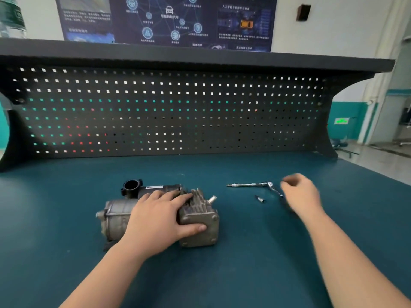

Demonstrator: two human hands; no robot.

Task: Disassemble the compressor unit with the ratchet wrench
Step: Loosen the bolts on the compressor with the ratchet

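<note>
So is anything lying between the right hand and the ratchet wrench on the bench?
Nothing visible does. The right hand is blurred, right beside the ratchet wrench, its handle end running under the hand. A small socket lies nearby on the mat, off the path. The left hand rests on the compressor unit.

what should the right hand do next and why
Probably close on the ratchet wrench handle and lift it. The right hand is blurred at the handle end, and a grip cannot be confirmed. The left hand already holds the compressor unit on the bench, bolts still in. The loose socket likely goes on next.
</note>
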